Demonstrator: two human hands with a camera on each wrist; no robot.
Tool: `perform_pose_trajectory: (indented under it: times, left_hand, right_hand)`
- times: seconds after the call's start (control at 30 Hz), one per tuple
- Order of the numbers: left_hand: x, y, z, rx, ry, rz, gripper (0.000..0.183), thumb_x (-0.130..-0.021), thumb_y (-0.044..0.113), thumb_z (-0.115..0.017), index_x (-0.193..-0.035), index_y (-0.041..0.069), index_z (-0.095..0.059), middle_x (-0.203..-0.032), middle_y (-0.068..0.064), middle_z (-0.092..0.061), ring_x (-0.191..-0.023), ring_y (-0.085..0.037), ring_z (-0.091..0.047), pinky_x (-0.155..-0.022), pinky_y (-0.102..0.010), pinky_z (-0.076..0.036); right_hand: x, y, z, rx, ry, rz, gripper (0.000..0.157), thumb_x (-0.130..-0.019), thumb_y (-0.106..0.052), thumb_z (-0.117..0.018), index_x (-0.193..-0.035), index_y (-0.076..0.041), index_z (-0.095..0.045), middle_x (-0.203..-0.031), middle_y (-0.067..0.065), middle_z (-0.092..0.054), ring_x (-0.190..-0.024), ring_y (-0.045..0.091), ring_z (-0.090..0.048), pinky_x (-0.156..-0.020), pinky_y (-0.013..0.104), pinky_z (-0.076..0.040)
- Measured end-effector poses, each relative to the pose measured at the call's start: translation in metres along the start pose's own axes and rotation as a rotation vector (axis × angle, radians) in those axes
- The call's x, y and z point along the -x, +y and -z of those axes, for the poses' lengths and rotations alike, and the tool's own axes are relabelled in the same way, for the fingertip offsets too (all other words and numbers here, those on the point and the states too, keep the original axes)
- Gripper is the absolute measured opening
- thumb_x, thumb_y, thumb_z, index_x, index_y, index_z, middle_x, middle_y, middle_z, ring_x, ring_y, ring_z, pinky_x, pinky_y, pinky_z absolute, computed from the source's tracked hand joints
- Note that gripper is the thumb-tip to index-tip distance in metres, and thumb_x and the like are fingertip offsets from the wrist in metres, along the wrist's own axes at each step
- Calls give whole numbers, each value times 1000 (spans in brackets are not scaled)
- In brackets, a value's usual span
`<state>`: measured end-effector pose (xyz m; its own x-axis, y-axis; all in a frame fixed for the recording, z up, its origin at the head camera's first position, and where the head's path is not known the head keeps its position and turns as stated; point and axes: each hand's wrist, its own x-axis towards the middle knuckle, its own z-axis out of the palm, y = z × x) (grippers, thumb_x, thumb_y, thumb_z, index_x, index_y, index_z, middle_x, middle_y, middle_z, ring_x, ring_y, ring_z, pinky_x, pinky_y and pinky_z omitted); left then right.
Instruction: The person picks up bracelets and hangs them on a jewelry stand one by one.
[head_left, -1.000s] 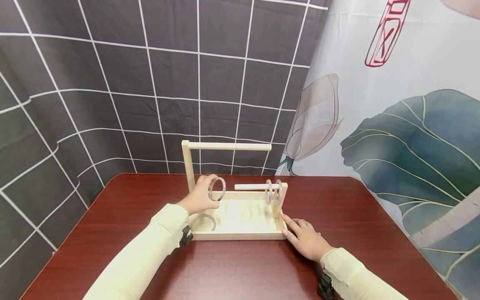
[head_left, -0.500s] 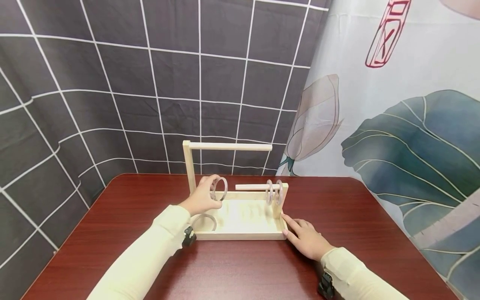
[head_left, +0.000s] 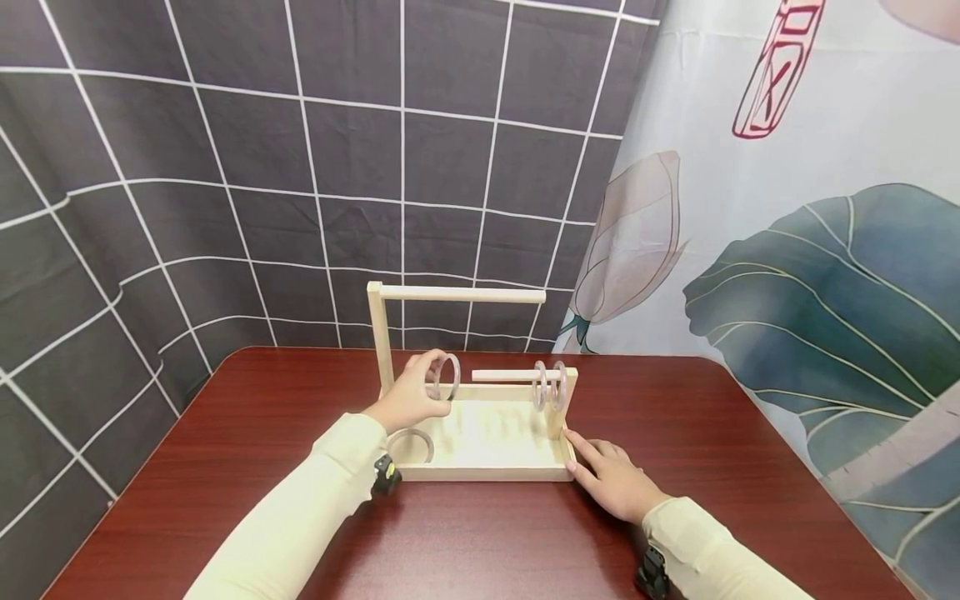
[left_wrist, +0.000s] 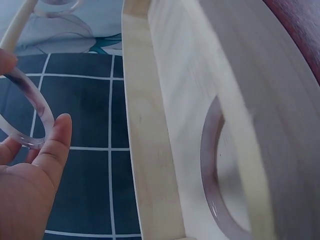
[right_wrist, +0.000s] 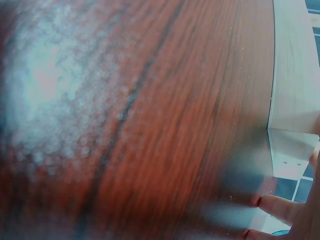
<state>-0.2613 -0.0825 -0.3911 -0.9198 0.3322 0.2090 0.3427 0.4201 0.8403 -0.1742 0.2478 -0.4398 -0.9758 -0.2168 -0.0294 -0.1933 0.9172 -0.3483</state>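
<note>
Pinching a ring (head_left: 457, 377), left grip (head_left: 412, 395) partly covers it.

the head camera looks down from the near side at the tray (head_left: 483, 473). both wrist cameras share it, closer.

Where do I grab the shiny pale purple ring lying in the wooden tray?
Probably pinch the pale purple, shiny ring on its right, coming down from above. It lies low in the pale rectangular wooden tray, near the left end and front wall, so its right side looks roomiest, and a finger could slip inside its open middle.
</note>
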Motion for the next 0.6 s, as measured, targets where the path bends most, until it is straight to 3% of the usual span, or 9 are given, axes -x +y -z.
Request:
perform_pose_trajectory:
  times: [0.23,0.6]
  left_hand:
    - [0,1,-5,77,0,14,74,-62,0,-69,-132,2,-45,-121,-20,-40,-111,-38,-50,-88,-44,-52]
    - [0,8,-13,177,4,37,75,-64,-4,-67,-135,-1,-43,-125,-22,-40,-111,-36,-51,-90,-41,-52]
  right_hand:
    - [0,1,-1,3,3,4,57,-98,-51,-43,-149,-26,-38,-133,17,-49,-127,42,-42,-88,70,-39]
    - [0,2,0,-3,-3,25,57,-98,-50,-45,-148,-24,-39,-131,19,-50,-125,43,-43,-91,64,-42]
